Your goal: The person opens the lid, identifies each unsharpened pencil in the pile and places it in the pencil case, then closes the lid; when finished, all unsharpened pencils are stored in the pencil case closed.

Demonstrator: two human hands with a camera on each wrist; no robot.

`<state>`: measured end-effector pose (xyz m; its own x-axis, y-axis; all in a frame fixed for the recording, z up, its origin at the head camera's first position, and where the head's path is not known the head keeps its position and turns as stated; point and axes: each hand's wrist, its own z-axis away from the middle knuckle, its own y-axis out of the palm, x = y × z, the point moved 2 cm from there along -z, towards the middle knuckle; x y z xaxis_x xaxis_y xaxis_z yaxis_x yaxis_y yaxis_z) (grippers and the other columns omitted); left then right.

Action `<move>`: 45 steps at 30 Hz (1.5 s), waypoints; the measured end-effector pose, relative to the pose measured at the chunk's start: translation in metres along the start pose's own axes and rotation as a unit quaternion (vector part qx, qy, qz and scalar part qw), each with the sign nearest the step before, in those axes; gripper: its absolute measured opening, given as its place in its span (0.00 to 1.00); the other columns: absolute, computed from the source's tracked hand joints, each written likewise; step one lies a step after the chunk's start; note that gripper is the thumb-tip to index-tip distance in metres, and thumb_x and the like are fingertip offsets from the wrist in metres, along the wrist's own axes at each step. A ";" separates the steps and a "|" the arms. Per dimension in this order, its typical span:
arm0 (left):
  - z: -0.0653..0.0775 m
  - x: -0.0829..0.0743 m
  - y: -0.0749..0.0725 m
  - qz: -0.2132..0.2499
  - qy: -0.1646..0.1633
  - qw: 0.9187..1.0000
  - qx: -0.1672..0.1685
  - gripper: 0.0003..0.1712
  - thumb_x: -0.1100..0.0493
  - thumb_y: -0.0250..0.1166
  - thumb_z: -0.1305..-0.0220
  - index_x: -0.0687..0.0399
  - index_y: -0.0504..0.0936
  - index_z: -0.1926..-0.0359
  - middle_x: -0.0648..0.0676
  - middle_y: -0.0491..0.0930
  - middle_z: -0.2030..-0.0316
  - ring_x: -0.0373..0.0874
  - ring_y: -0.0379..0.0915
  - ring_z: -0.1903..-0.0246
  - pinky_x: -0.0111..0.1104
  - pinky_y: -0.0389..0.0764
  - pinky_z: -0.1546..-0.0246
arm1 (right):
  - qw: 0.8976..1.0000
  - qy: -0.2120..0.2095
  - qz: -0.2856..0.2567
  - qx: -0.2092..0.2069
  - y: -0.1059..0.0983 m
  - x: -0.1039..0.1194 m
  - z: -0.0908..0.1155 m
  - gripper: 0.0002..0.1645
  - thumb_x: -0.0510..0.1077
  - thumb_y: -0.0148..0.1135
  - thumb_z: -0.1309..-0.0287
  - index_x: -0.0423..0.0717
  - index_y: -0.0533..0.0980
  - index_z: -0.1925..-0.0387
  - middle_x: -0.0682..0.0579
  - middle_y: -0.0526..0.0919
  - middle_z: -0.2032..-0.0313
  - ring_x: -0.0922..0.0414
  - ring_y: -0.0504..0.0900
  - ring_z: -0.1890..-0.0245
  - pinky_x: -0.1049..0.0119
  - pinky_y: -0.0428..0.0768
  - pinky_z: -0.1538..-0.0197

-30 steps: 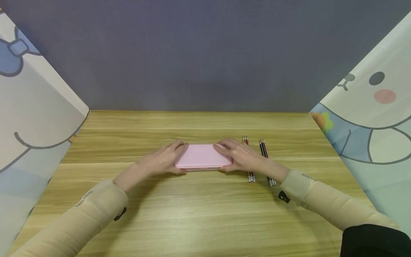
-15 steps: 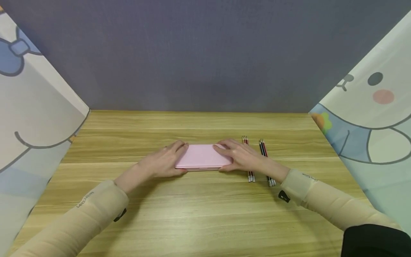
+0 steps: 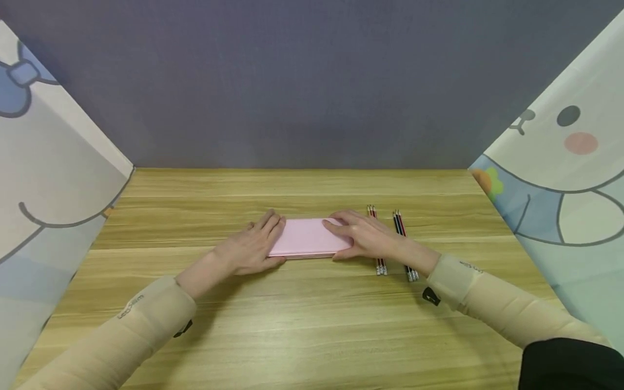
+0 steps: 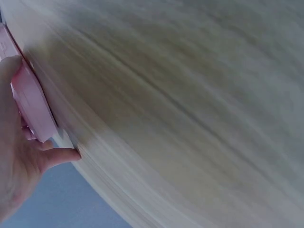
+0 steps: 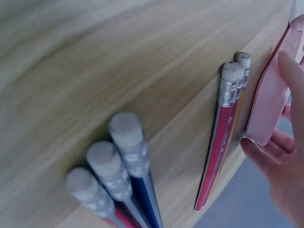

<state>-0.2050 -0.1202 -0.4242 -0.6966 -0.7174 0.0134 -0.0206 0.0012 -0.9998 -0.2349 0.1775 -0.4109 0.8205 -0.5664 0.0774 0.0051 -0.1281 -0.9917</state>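
A closed pink pencil case (image 3: 307, 236) lies flat on the wooden table, its long side facing me. My left hand (image 3: 251, 246) holds its left end, with the thumb along the near side; in the left wrist view one finger of that hand reaches past the pink case (image 4: 35, 102) to the table. At the other end my right hand (image 3: 368, 238) grips the case, one fingertip on the lid and another at the near edge. Right of it lie three red pencils (image 5: 221, 142) side by side, partly under my right hand in the head view.
Farther right, a second group of pencils (image 3: 400, 223), dark and red, lies beneath my right wrist. A grey panel (image 3: 302, 86) rises behind the table (image 3: 302, 325). Cartoon-printed sheets (image 3: 63, 146) flank both sides. A black object (image 3: 567, 363) shows at the bottom right.
My left hand has shifted slightly and its fingers have spread a little at the case's left end. The right hand, the case and the pencils stay in place.
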 end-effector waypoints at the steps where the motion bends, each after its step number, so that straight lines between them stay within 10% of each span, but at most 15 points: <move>1: 0.000 0.000 0.000 0.002 -0.001 1.000 -0.001 0.51 0.31 0.54 0.28 0.67 0.56 0.23 0.68 0.60 0.26 0.67 0.56 0.23 0.61 0.79 0.39 | 1.000 0.000 -0.001 -0.001 0.000 0.000 0.000 0.51 0.69 0.71 0.44 0.49 0.69 0.26 0.40 0.76 0.34 0.43 0.78 0.35 0.49 0.84 0.39; 45: 0.000 0.011 0.002 0.126 -0.046 0.991 0.001 0.60 0.27 0.62 0.35 0.59 0.50 0.19 0.66 0.50 0.20 0.64 0.47 0.20 0.60 0.62 0.25 | 0.997 0.044 -0.058 -0.001 -0.005 -0.007 0.003 0.52 0.67 0.73 0.45 0.50 0.67 0.25 0.38 0.67 0.25 0.38 0.72 0.28 0.42 0.79 0.33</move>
<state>-0.2124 -0.1284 -0.4261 -0.6113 -0.7548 -0.2381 0.1469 0.1875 -0.9712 -0.2390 0.1851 -0.4066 0.7614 -0.6164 0.2008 0.0963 -0.1987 -0.9753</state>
